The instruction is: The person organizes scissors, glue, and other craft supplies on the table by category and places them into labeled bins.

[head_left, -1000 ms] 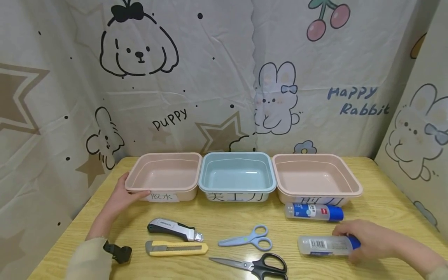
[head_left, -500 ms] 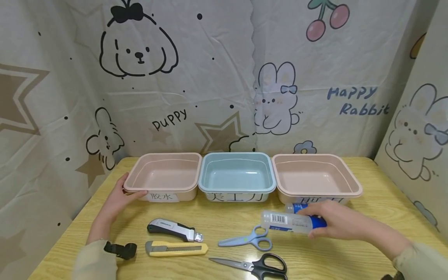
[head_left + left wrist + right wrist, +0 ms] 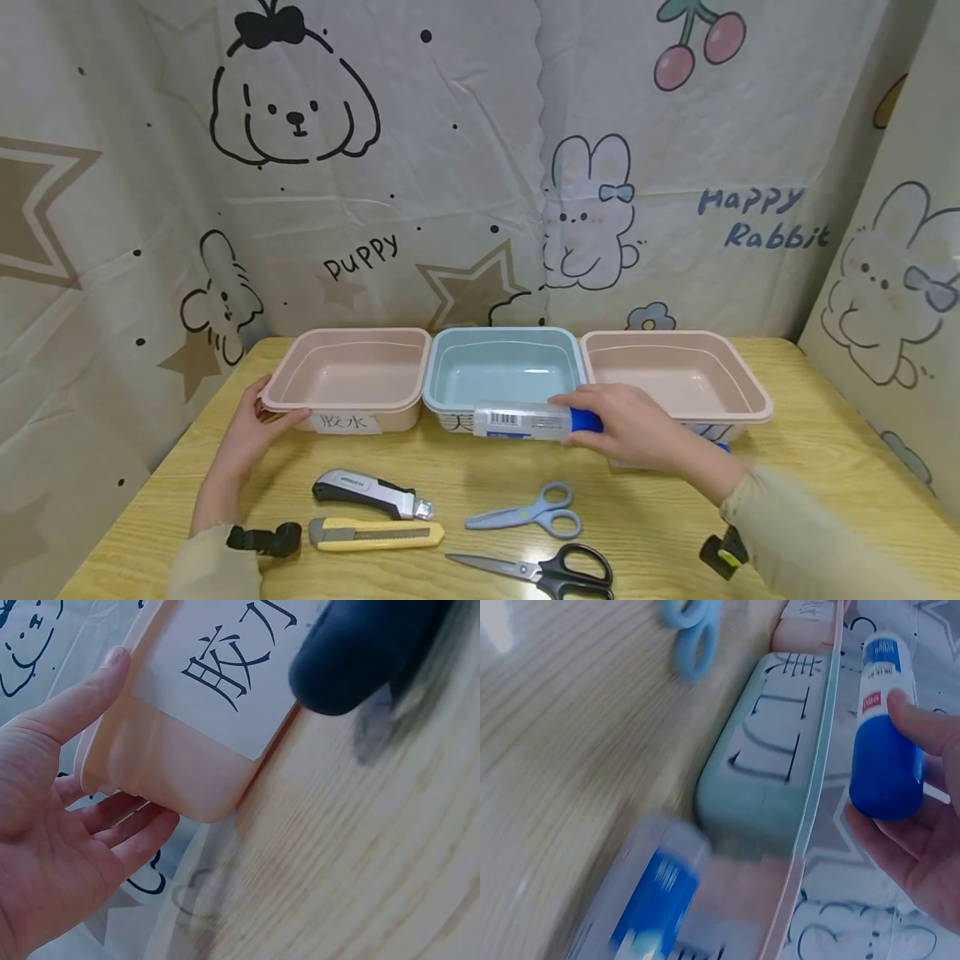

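Left hand (image 3: 251,425): clamped on the near left corner of a pale-pink rectangular plastic bin (image 3: 348,375). Right hand (image 3: 630,421): clamped on the blue cap (image 3: 587,421) of a clear cylindrical plastic bottle (image 3: 521,421), which is held off the yellowish wood-grain table (image 3: 375,575), seen across the front of a light-blue plastic bin (image 3: 502,375). Second clear bottle with blue label (image 3: 656,892) (mostly hidden in the head view): by the right-hand pink plastic bin (image 3: 675,379).

clear cylindrical plastic bottle (image 3: 521,421): bright blue cap (image 3: 586,420)
pale-pink rectangular plastic tubs (image 3: 347,373): kinda peachy tbh
yellowish wood-look worktop (image 3: 405,457): streaky grain pattern
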### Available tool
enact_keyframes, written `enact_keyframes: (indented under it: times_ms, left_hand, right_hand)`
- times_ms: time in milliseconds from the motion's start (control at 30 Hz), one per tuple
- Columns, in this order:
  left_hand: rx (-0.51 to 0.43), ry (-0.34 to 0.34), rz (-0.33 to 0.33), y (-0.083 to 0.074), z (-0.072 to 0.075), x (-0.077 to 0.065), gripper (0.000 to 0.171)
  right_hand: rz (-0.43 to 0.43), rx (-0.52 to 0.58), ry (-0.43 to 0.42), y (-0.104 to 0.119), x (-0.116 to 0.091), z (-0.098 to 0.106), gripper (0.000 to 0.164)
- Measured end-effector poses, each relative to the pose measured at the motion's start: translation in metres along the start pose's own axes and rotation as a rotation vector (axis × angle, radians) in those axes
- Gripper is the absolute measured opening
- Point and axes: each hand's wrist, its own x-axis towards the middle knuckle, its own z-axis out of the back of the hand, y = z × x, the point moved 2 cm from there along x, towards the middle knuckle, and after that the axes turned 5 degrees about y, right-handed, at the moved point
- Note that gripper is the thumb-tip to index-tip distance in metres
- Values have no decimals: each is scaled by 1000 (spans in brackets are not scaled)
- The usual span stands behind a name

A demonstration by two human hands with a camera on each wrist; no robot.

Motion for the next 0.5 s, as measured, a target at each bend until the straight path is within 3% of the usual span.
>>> enact_keyframes:
  times_ms: [267, 500]
  left_hand:
    - [18, -20, -11, 3, -1, 1, 95]
    - [-18, -30, 3, 4, -1, 1, 97]
  right_hand:
    - [-38, 44, -117, 15, 49, -11, 47]
    - [-38, 43, -147, 25, 84, -21, 45]
